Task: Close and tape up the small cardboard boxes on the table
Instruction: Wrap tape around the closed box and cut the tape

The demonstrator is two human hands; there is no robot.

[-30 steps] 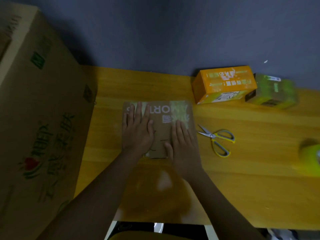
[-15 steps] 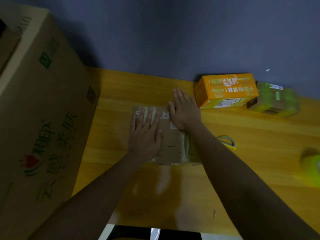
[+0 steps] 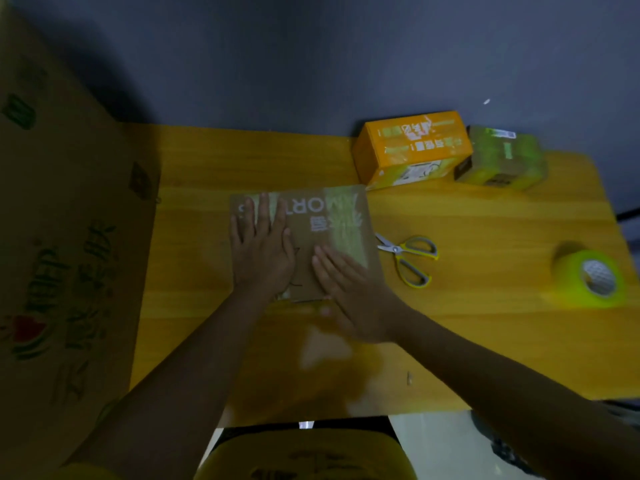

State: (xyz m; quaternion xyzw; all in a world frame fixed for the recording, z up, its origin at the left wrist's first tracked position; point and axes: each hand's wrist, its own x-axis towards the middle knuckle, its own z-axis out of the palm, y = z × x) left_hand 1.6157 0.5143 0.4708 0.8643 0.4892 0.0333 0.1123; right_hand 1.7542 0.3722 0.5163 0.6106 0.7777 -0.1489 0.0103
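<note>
A flat brown cardboard box [image 3: 322, 216] with white lettering and strips of greenish tape lies in the middle of the wooden table [image 3: 467, 327]. My left hand [image 3: 261, 251] presses flat on its left part, fingers straight and spread. My right hand [image 3: 349, 292] lies flat on its near right part, fingers straight, and looks blurred. An orange box [image 3: 412, 148] and a small brown box wrapped in green tape [image 3: 502, 157] stand at the back right.
Yellow-handled scissors [image 3: 410, 258] lie just right of the flat box. A roll of yellow-green tape [image 3: 592, 277] sits near the table's right edge. A large printed carton [image 3: 65, 258] fills the left side. A dark wall runs behind the table.
My right hand has slid back from the box's far right edge to its near right part, uncovering the scissors. My left hand has stayed pressed on the left part.
</note>
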